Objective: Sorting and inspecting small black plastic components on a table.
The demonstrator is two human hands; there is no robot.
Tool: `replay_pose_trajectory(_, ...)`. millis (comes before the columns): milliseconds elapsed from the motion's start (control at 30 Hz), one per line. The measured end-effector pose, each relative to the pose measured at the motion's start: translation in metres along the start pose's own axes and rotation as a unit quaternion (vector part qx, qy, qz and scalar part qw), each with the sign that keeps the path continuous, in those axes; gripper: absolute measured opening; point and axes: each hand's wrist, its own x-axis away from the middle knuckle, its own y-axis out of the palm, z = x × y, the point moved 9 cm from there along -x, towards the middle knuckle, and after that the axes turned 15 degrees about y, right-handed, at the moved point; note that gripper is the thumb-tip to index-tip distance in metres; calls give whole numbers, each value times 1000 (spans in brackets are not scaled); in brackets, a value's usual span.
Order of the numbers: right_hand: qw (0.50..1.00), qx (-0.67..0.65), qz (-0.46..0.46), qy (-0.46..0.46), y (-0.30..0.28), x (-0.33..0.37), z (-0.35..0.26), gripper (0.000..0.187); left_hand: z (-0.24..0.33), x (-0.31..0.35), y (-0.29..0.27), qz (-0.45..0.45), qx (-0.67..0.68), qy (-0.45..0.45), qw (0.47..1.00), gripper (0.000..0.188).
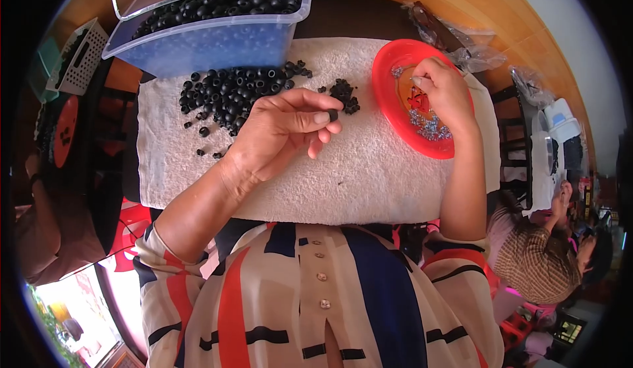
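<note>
Translucent tub [204, 48]: standing along far edge of white towel [389, 190].
Black knobs [241, 94]: heaped on towel.
Left hand [280, 125]: pinching one black knob [333, 115], above towel.
Red plate [381, 71]: strewn with silvery bits [430, 128].
Right hand [442, 94]: curled over plate (cannot tell whether gripping anything).

Small black piece [333, 115] in left fingers [306, 98]

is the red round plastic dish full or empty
Neither: small, shiny, silvery pieces lie scattered in the red round plastic dish, leaving much of its patterned bottom showing.
</note>
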Motion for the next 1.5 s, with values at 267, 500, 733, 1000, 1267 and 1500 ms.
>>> replay_pose_trajectory(267,993,-117,2,-5,-2,2,6,11,0,2,-1,15,-9,-13,1000,16)
replay_pose_trajectory(500,987,-95,-121,43,-2,14,-7,13,1,2,-4,13,-12,-1,1000,17)
replay_pose_trajectory(733,990,33,-138,-22,10,24,-25,12,3,2,0,14,-28,2,999,18)
replay_pose_trajectory(1000,958,-267,-108,19,1,19,-25,3,3,1,-2,16,-19,4,1000,19)
replay_pose_trajectory(1267,797,-564,-215,4,10,58,-113,8,2,-1,-5,10,50,15,999,18)
replay_pose_trajectory(1500,770,-605,-200,23,21,63,-128,8,6,-3,-8,15,85,39,996,15)
